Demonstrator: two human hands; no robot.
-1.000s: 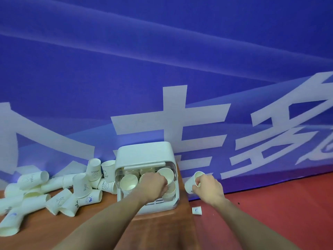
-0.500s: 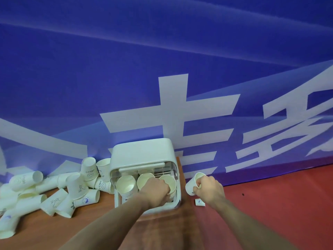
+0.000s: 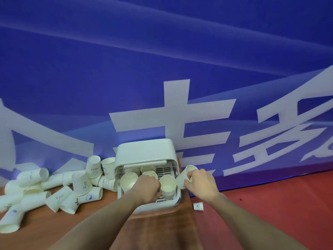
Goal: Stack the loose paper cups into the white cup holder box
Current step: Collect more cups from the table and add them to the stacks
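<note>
Several stacks of white paper cups are standing upright, mouths up, inside the white rounded plastic cup holder box (image 3: 144, 152), which is sitting on the brown wooden table (image 3: 158, 230) against the blue fabric banner with large white characters (image 3: 162, 69). One stack of nested paper cups (image 3: 168, 186) is sitting at the box's front right, its ridged rims showing in layers; another open cup mouth (image 3: 128, 179) is showing at the front left, and more mouths are lying further back under the raised lid, hard to count there.

The left hand (image 3: 147, 188) is reaching into the box between those two front stacks with its fingers curled downward; what they are closing on is hidden behind the knuckles, so its grip cannot be told. The right hand (image 3: 200, 183) is holding a single white paper cup (image 3: 186, 175) at about 3 o'clock from the box, just beside its right wall, the cup tilted with its mouth toward 12 o'clock and fingers wrapped round its side.

A loose pile of printed white paper cups (image 3: 54, 186) is lying at 9 o'clock from the box, mostly on their sides, a few upside down; some are running off the left edge, and their small blue and black prints are too blurred to read fully. One small white cup (image 3: 198, 206) is lying on the red floor (image 3: 270, 204) at about 4 o'clock from the box.
</note>
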